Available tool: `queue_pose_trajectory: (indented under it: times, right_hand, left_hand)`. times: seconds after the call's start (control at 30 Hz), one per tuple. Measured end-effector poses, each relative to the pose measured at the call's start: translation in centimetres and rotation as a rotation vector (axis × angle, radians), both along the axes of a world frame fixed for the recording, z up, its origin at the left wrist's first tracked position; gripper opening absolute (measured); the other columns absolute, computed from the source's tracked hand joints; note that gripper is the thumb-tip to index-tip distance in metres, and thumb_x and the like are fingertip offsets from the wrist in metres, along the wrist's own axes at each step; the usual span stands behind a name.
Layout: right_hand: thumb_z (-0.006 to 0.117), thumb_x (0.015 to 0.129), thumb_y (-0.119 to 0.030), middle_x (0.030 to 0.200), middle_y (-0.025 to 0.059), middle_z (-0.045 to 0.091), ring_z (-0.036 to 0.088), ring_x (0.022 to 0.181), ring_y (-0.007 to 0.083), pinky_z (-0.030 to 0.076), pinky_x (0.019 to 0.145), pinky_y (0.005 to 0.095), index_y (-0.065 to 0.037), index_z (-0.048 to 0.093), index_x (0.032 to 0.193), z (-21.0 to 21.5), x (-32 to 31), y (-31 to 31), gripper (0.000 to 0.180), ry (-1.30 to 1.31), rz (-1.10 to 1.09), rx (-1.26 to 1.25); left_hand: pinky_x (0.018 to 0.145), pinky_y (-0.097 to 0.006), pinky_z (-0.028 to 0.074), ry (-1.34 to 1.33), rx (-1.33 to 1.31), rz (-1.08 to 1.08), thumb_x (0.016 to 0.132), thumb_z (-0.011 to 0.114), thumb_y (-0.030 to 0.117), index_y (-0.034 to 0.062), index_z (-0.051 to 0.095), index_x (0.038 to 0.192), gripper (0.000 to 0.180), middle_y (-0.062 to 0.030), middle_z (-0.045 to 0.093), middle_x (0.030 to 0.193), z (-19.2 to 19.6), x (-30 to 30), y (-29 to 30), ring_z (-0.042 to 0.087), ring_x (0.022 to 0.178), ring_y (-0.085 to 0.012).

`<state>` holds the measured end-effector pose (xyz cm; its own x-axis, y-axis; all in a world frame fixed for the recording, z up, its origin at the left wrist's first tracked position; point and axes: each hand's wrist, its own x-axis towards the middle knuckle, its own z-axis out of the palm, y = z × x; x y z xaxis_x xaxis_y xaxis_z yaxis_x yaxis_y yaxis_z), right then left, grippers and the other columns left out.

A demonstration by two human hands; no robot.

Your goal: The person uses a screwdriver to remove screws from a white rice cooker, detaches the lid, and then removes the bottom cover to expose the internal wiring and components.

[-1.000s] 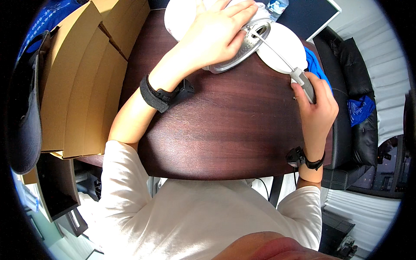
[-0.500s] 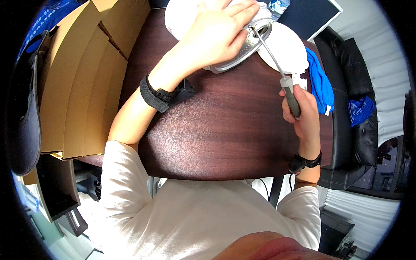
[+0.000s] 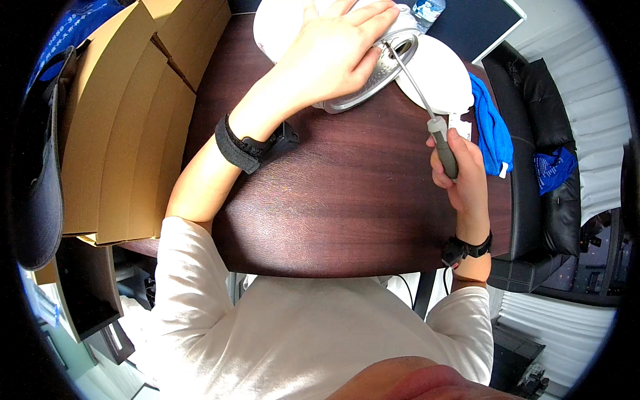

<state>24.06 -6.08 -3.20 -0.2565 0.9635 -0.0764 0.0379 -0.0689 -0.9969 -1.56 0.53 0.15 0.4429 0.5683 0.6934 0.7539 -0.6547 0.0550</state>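
At the far side of the table lies a white appliance [image 3: 272, 32] with a silver, oval-rimmed metal part [image 3: 353, 101]; I cannot tell its exact kind. My left hand [image 3: 333, 57] rests across it, fingers stretched out and thumb apart, covering much of it. A screwdriver [image 3: 443, 143] with a grey handle is gripped in my right hand [image 3: 463, 170]. Its long shaft slants up and left, and the tip meets the metal part near an opening; the exact contact spot is too small to make out. A round white piece [image 3: 437, 73] lies just right of the metal part.
Brown cardboard boxes [image 3: 127, 133] line the left side of the dark wooden table [image 3: 333, 200]. A blue cloth [image 3: 490, 127] lies at the right edge. Behind the appliance stands a clear plastic bottle [image 3: 428, 12]. A black sofa [image 3: 550, 120] is beyond the table's right side.
My right hand and the screwdriver handle have shifted slightly left, and the tip has moved a little left too. My left hand stays in place.
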Motion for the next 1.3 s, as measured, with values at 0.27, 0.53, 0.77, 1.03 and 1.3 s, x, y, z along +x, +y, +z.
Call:
queue_pose_trajectory:
  times: [0.27, 0.53, 0.77, 1.03, 1.3]
  right_hand:
    - [0.045, 0.097, -0.037, 0.054, -0.0005, 0.046, 0.032, 0.041, 0.0039, 0.022, 0.038, 0.0189, 0.001, 0.060, 0.089, 0.1, -0.1, 0.1, 0.042, -0.011, -0.008, 0.001]
    - [0.063, 0.088, -0.022, 0.058, 0.0048, 0.054, 0.050, 0.049, 0.0153, 0.038, 0.047, 0.0276, -0.001, 0.063, 0.093, 0.0, -0.5, 0.1, 0.021, -0.667, -0.218, 0.721]
    - [0.077, 0.073, -0.016, 0.077, 0.0103, 0.058, 0.059, 0.064, 0.0236, 0.046, 0.057, 0.0306, -0.004, 0.062, 0.094, 1.9, -0.2, 0.8, 0.029, -0.999, -0.404, 1.142]
    - [0.067, 0.084, -0.013, 0.081, 0.0066, 0.056, 0.057, 0.070, 0.0155, 0.045, 0.058, 0.0276, -0.003, 0.057, 0.100, 1.4, 0.8, 2.4, 0.021, -0.553, -0.248, 0.947]
    - [0.060, 0.089, -0.016, 0.065, -0.0009, 0.053, 0.048, 0.053, 0.0067, 0.038, 0.048, 0.0217, -0.002, 0.056, 0.090, 0.5, -4.2, 5.0, 0.014, 0.034, -0.031, 0.293]
  left_hand:
    - [0.099, -0.073, 0.019, -0.022, -0.031, -0.017, 0.082, 0.051, 0.012, -0.0026, 0.042, 0.131, 0.052, -0.0194, 0.044, 0.137, 0.1, 0.0, 0.0, 0.035, 0.129, -0.0453]
    - [0.099, -0.073, 0.019, -0.044, -0.045, -0.031, 0.082, 0.052, 0.011, -0.0033, 0.042, 0.131, 0.052, -0.0194, 0.044, 0.136, 0.1, 0.0, 0.0, 0.035, 0.129, -0.0455]
    - [0.098, -0.072, 0.021, -0.020, -0.022, -0.012, 0.081, 0.053, 0.011, -0.0031, 0.043, 0.130, 0.052, -0.0203, 0.045, 0.135, 0.2, 0.0, -0.2, 0.036, 0.128, -0.0458]
    - [0.098, -0.073, 0.021, 0.036, 0.100, 0.087, 0.085, 0.055, 0.017, 0.0126, 0.044, 0.135, 0.052, -0.0063, 0.044, 0.139, -0.9, 0.2, 0.3, 0.033, 0.133, -0.0322]
    - [0.097, -0.073, 0.023, 0.031, 0.102, 0.087, 0.084, 0.056, 0.017, 0.0120, 0.044, 0.135, 0.052, -0.0071, 0.044, 0.139, -1.1, 0.2, 0.5, 0.034, 0.133, -0.0327]
